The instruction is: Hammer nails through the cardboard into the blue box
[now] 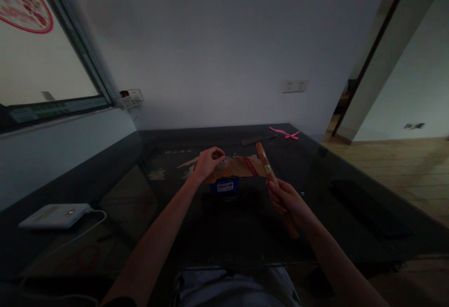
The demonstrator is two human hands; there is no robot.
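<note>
My left hand (pixel 209 163) is over the left part of a torn piece of brown cardboard (pixel 240 166). Its thumb and fingertips are pinched together, and what is between them is too small and dark to make out. My right hand (pixel 286 197) is wrapped round a long brown wooden stick (pixel 264 160) with a small shiny metal spot partway up. The stick tilts, its upper end beside the cardboard's right edge and its lower end below my hand. Under the cardboard's front edge sits a blue box (pixel 224 186) with a white label.
A dark flat tool (pixel 257 140) and a pink item with crossed strips (pixel 287 134) lie at the back of the black table (pixel 315 167). A white device (pixel 58 216) with a cable is at the left, a long black object (pixel 368 208) at the right. Wall sockets (pixel 295 86) are behind.
</note>
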